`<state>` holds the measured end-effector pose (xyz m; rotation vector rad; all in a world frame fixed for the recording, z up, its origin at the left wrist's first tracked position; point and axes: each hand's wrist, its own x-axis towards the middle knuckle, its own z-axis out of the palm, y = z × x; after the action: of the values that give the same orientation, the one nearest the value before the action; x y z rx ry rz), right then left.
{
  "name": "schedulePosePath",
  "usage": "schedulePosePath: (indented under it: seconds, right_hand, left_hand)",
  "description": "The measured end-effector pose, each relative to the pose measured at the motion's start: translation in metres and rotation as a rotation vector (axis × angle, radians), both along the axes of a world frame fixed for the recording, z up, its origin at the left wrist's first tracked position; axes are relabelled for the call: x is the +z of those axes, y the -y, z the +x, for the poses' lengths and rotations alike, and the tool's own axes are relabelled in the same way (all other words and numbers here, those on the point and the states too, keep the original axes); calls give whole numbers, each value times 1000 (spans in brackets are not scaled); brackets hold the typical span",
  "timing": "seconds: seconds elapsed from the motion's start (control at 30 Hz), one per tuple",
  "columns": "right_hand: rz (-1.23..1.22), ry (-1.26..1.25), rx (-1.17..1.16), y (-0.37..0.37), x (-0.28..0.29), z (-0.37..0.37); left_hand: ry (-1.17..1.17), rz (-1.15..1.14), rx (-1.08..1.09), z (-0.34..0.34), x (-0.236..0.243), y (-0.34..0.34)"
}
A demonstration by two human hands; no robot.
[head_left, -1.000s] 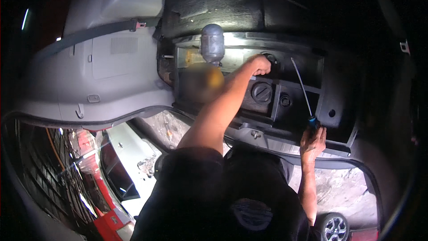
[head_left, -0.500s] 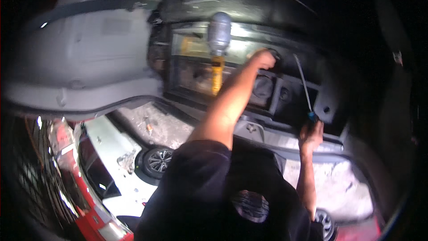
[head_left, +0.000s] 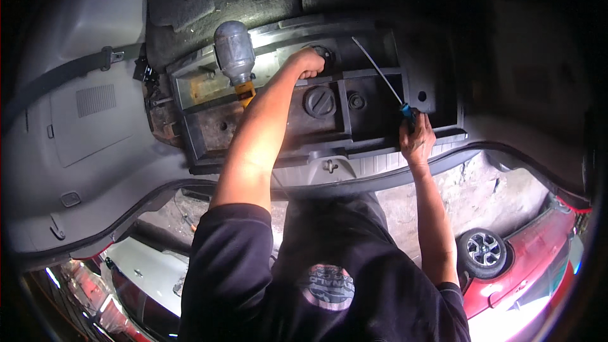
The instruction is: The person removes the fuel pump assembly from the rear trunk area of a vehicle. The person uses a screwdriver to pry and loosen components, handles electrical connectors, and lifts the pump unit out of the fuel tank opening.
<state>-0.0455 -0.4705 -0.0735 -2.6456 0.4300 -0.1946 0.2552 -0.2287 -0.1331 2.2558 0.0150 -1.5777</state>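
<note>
My left hand (head_left: 307, 63) reaches far into a car's boot, with its fingers curled on a round black knob (head_left: 324, 52) at the back of a black moulded tray (head_left: 380, 130). At the tray's front right edge, my right hand (head_left: 415, 139) grips the blue handle of a long thin screwdriver (head_left: 380, 76). The shaft slants up and to the left over the tray. A larger round black cap (head_left: 320, 101) and a small bolt (head_left: 356, 100) sit in the tray between my hands.
A grey work lamp with a yellow grip (head_left: 234, 54) lies lit at the tray's left. Grey side trim with a belt (head_left: 82, 107) fills the left. The boot sill (head_left: 329, 168) runs under my arms. Below it are a white car (head_left: 152, 272), a red car (head_left: 544, 259) and a wheel (head_left: 482, 250).
The view has swung and come closer over the boot. My left hand stays on the knob, and my right hand still holds the screwdriver at the tray's edge.
</note>
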Motion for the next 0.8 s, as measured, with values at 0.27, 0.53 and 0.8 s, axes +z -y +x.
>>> schedulePosePath:
  seconds: [0.27, 0.53, 0.8]
  right_hand:
    - [-27, -28, -11, -3, -3, -1]
    - [-6, 23, -50, -4, 4, -5]
    - [232, 66, 0, 11, 9, -3]
  left_hand:
    - [357, -101, 2, -9, 10, -20]
    - [235, -1144, 662, -124, 207, -55]
    - [405, -1641, 1118, -263, 442, -1]
